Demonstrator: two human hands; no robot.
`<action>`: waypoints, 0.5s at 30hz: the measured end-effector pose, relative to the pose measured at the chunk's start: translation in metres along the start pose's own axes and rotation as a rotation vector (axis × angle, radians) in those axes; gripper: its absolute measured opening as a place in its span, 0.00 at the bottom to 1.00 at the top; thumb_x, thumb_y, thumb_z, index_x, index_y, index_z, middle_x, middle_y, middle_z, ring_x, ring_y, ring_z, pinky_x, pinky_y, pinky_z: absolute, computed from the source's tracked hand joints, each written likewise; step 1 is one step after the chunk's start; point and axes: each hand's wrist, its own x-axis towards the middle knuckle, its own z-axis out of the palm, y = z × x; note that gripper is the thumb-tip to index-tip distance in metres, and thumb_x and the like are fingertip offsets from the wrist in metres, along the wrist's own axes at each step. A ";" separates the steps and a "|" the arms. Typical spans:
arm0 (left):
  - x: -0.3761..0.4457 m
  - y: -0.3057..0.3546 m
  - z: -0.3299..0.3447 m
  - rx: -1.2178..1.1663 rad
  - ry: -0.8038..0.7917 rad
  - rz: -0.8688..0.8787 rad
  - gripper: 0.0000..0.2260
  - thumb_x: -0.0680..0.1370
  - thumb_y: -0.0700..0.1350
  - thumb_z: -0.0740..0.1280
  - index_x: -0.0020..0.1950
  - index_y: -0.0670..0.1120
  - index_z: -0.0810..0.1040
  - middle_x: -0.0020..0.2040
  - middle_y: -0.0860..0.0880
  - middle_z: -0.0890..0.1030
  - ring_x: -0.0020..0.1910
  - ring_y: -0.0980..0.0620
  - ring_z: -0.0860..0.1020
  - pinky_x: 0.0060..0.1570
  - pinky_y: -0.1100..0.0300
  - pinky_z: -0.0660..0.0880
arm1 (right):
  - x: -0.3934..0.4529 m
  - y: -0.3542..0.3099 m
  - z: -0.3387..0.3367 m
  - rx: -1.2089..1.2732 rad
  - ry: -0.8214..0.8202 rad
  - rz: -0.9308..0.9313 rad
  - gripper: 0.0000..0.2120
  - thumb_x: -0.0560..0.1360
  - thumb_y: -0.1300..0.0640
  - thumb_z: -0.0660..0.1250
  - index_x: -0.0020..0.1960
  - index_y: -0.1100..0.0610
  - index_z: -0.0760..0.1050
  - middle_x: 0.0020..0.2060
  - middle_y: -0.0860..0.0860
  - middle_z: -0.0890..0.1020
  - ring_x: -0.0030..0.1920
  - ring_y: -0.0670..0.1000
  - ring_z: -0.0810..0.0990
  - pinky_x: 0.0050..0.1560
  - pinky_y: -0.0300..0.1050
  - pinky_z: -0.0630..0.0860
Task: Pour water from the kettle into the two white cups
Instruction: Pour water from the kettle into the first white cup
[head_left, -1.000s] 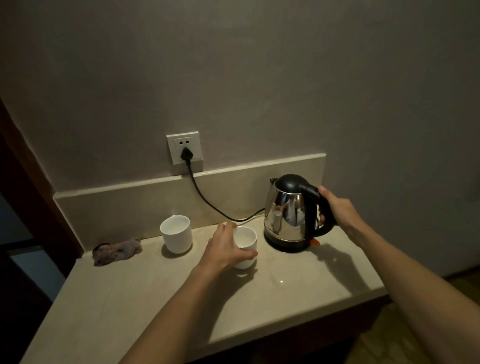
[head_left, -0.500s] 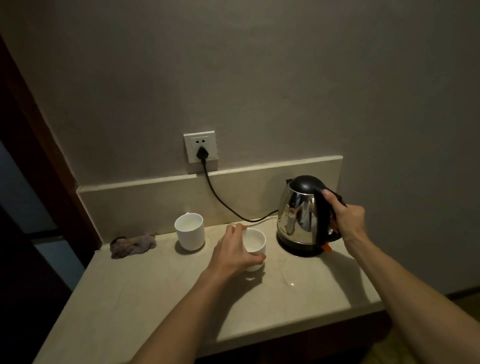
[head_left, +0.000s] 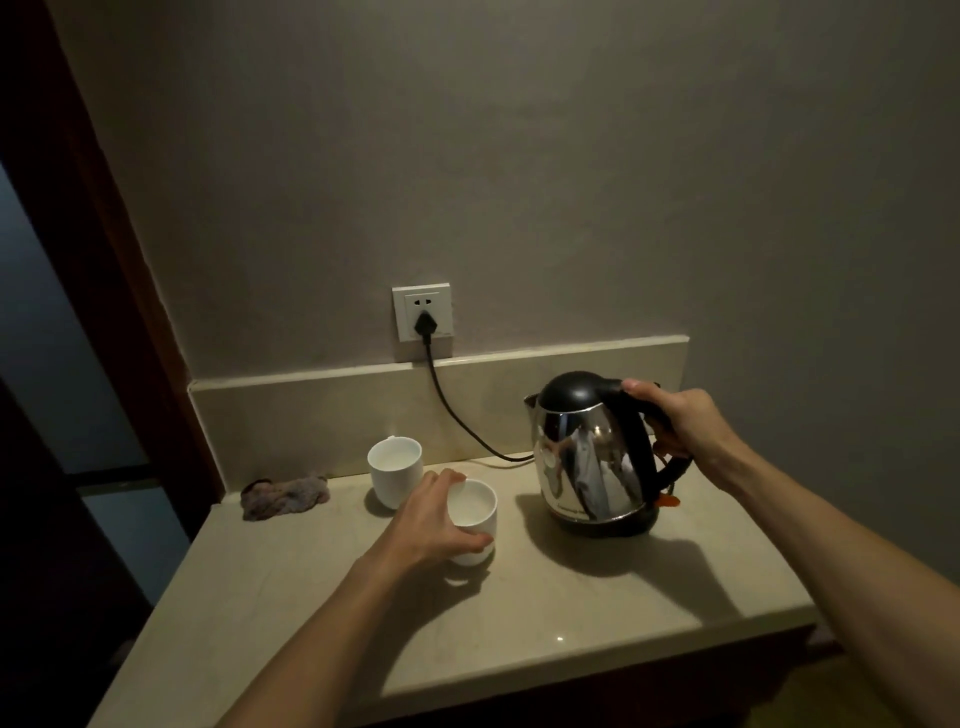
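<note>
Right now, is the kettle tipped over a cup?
No, the kettle stands upright on its base, the right hand only gripping its handle.

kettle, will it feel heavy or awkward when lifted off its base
The steel kettle probably feels top-heavy if full; its water level is hidden. The right hand grips the handle fully, so slipping seems unlikely. The cord appears to feed the base only, so it shouldn't tug.

We see a beige stone counter (head_left: 571, 597) w/ a raised back ledge. On it, left to right: crumpled cloth (head_left: 285, 496), two white cups (head_left: 396, 470) (head_left: 472, 519) near each other, steel kettle (head_left: 592, 457) upright on its base.
</note>
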 end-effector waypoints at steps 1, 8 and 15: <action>-0.003 -0.002 -0.001 -0.006 -0.007 -0.002 0.37 0.62 0.63 0.78 0.67 0.54 0.70 0.59 0.54 0.74 0.56 0.53 0.74 0.57 0.55 0.75 | 0.000 -0.003 0.001 -0.020 -0.047 -0.003 0.25 0.66 0.36 0.73 0.27 0.56 0.72 0.22 0.49 0.67 0.23 0.47 0.64 0.27 0.41 0.65; -0.022 -0.010 -0.007 0.002 0.020 0.017 0.36 0.62 0.66 0.76 0.66 0.57 0.69 0.58 0.56 0.74 0.55 0.55 0.74 0.55 0.55 0.76 | -0.002 -0.010 0.018 -0.172 -0.284 0.048 0.27 0.67 0.35 0.74 0.22 0.53 0.71 0.23 0.49 0.66 0.24 0.47 0.61 0.27 0.39 0.61; -0.027 -0.011 -0.008 -0.009 0.028 0.036 0.38 0.63 0.66 0.77 0.69 0.56 0.69 0.60 0.56 0.74 0.56 0.54 0.74 0.56 0.55 0.77 | 0.009 -0.024 0.029 -0.345 -0.378 0.095 0.26 0.61 0.31 0.74 0.25 0.54 0.76 0.24 0.50 0.67 0.24 0.47 0.63 0.27 0.39 0.62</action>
